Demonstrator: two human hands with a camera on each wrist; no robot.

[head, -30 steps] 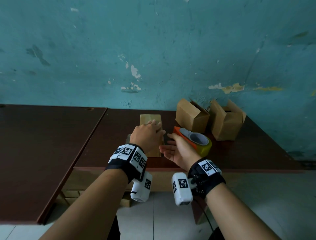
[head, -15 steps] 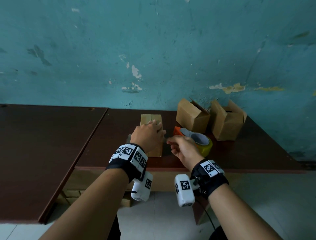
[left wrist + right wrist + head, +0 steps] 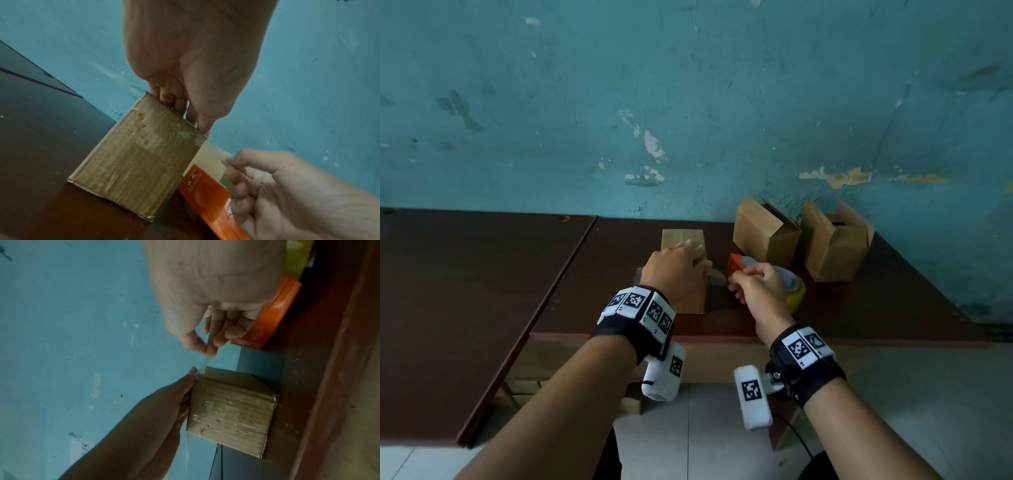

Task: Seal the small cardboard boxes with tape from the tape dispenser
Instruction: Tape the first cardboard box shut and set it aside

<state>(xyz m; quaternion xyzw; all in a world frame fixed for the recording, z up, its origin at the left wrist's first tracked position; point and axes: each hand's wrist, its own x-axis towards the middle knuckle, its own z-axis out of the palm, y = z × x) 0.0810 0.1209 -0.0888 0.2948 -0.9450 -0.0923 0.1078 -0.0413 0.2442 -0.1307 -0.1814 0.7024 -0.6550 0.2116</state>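
A closed small cardboard box [image 3: 685, 305] with old tape on its near side [image 3: 141, 162] stands on the brown table [image 3: 876, 308]. My left hand [image 3: 693, 255] lies on top of it with straight fingers [image 3: 180, 104] pressing down; the thumb tip sits at the box's right top corner. Just right of the box, my right hand [image 3: 743, 272] is curled, thumb and forefinger pinching a clear tape strip [image 3: 202, 363] that runs to that corner. The orange tape dispenser [image 3: 734, 265] with its yellow-green roll [image 3: 798, 298] lies under and behind the right hand.
Two more cardboard boxes [image 3: 767, 233] [image 3: 832, 246] with raised flaps stand at the back right against the teal wall. A second dark table [image 3: 465, 274] adjoins on the left. More cardboard lies on the floor under the table [image 3: 524, 387].
My right hand, palm-up and open a second ago, has curled and moved up to the dispenser's front, pinching the tape. The left hand has stayed on the box.
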